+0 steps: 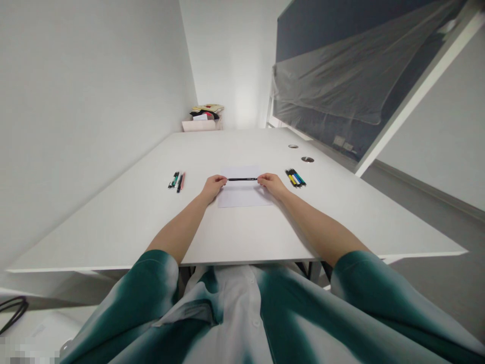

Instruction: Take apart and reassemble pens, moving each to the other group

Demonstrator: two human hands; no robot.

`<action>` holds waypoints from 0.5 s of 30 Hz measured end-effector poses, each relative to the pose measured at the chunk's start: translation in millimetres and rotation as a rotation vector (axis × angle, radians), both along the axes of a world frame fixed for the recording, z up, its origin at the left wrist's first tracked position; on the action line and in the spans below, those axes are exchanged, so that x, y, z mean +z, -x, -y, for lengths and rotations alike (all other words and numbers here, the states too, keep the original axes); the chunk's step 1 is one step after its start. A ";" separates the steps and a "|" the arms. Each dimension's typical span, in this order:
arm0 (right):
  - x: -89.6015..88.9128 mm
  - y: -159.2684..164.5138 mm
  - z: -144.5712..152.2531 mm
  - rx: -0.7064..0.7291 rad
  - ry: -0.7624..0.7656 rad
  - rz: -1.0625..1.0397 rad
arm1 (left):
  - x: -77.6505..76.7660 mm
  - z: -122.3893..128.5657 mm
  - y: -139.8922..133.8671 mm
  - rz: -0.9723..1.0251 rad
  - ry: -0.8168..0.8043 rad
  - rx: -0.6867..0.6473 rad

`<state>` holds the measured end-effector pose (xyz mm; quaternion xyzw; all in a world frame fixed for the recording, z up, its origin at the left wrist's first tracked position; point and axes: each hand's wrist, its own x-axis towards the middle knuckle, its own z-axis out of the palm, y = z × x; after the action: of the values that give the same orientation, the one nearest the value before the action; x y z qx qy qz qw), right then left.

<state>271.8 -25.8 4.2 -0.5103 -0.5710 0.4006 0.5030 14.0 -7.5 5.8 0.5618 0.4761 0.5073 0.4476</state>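
Observation:
A slim black pen [242, 179] is held level between my two hands, over a sheet of white paper [244, 198] on the table. The fingertips of my left hand [215, 186] pinch its left end. Its right end is in the closed fingers of my right hand [272, 184]. To the left of my left hand lies a small group of pens [176, 181] in black, green and pink. Beyond my right hand is a row of pens [295, 178] with yellow, white, blue and green barrels.
The white table [242, 237] reaches away to the far wall. Two round metal grommets [307, 160] sit at its right side, near a dark partition [341, 71] partly under plastic film. A box with piled items [200, 124] stands past the far edge. A black cable [14, 308] lies lower left.

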 end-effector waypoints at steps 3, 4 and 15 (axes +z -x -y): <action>-0.2 0.1 -0.3 0.002 0.005 -0.014 | 0.4 0.2 -0.1 0.002 -0.008 -0.003; -0.2 0.1 -0.5 0.001 0.007 -0.017 | 0.6 0.4 -0.1 0.000 -0.012 -0.005; -0.5 0.9 -0.6 -0.006 0.009 0.001 | 0.3 -0.9 -0.4 -0.022 -0.010 -0.003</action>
<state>270.9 -25.2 3.7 -0.5144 -0.5680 0.4013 0.5017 14.4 -6.6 6.2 0.5705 0.4775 0.5029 0.4401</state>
